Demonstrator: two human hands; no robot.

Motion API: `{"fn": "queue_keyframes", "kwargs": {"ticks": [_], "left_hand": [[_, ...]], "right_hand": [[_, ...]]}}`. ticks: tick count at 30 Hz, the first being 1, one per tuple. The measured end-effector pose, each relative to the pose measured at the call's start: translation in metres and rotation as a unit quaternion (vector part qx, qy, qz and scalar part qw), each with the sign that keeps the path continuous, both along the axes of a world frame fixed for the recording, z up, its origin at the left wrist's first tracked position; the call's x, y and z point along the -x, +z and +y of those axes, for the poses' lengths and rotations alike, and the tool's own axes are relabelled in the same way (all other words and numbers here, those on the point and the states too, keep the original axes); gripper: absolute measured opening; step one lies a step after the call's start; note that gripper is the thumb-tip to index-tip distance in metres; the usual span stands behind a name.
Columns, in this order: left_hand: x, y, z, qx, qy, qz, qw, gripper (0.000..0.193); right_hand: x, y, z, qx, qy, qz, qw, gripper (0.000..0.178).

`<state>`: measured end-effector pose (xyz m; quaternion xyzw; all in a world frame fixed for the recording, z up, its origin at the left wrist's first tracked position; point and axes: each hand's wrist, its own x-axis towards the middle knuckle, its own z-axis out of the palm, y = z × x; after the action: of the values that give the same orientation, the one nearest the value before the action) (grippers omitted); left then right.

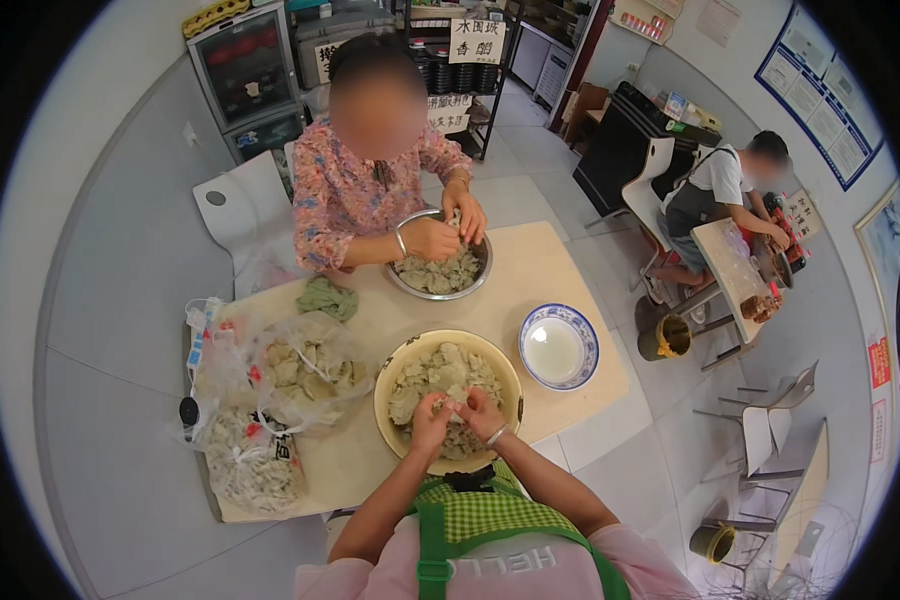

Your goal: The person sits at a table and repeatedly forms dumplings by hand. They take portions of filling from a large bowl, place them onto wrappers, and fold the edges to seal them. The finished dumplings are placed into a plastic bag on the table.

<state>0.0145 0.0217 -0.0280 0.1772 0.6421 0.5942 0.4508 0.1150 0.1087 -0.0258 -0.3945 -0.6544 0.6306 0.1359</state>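
Note:
Close in front of me, a cream-coloured enamel basin holds a heap of soft, pale grey-green pieces; I cannot tell what food they are. Over the heap, my left hand and my right hand meet with bent fingers. Both pinch a small pale piece between them, partly hidden by the fingertips. A bracelet circles my right wrist. To the right of the basin stands a blue-and-white bowl with whitish liquid. Clear plastic bags of similar pieces lie at the left.
Across the table, a person in a flowered shirt works with both hands over a steel bowl of like pieces. A green cloth lies nearby. Another person sits at a far-right table, beside a bin.

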Motion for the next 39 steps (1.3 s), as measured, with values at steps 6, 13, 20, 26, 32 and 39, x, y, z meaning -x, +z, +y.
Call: {"fn": "queue_keyframes", "kwargs": {"ticks": [6,13,20,26,32,39], "left_hand": [[-0.012,-0.004,-0.001,0.05,-0.039,0.099,0.993,0.018],[-0.015,0.038,-0.001,0.003,-0.077,-0.047,0.996,0.018],[0.001,0.026,-0.002,-0.033,0.063,0.023,0.997,0.026],[-0.001,0.038,-0.006,0.006,-0.014,0.065,0.998,0.027],[-0.003,0.017,-0.006,-0.002,-0.03,0.154,0.988,0.028],[0.001,0.023,-0.003,-0.035,-0.026,0.039,0.998,0.025]], "right_hand": [[0.013,-0.001,-0.011,-0.124,-0.086,0.03,0.988,0.018],[0.01,-0.037,0.006,-0.028,-0.151,0.057,0.987,0.014],[0.003,0.034,-0.004,0.116,-0.005,0.095,0.989,0.015],[-0.003,-0.006,0.003,-0.075,-0.018,-0.028,0.997,0.026],[-0.009,0.0,0.027,0.131,-0.113,0.038,0.984,0.024],[-0.002,0.029,0.01,0.143,-0.019,0.099,0.985,0.021]]}}
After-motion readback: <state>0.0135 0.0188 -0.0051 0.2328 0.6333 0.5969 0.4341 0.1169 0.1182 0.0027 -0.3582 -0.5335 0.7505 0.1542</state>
